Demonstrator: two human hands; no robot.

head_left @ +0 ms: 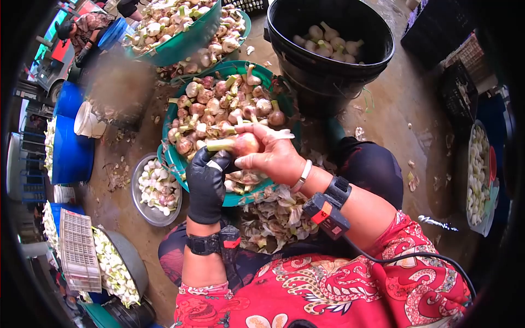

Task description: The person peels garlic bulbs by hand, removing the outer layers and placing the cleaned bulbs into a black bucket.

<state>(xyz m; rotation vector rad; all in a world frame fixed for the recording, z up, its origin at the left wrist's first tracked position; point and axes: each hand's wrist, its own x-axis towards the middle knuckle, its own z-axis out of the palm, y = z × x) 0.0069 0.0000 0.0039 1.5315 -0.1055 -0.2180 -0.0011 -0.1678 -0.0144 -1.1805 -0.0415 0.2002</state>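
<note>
A garlic bulb (245, 144) with a green stalk is held between both my hands above a green basin (174, 158) heaped with unpeeled garlic. My left hand (206, 183), in a black glove, grips the bulb at its stalk end. My bare right hand (272, 156) wraps the bulb from the right, fingers curled over it, with a strip of white skin sticking out past them. Both wrists carry black bands with small devices. A pile of peeled garlic skins (276, 216) lies in my lap below the hands.
A black bucket (328, 41) with peeled bulbs stands at the top. A metal bowl (143, 208) of peeled garlic sits at left, more green basins (191, 38) behind. Blue tubs (71, 153) and a white crate (76, 249) line the left side. A person crouches top left.
</note>
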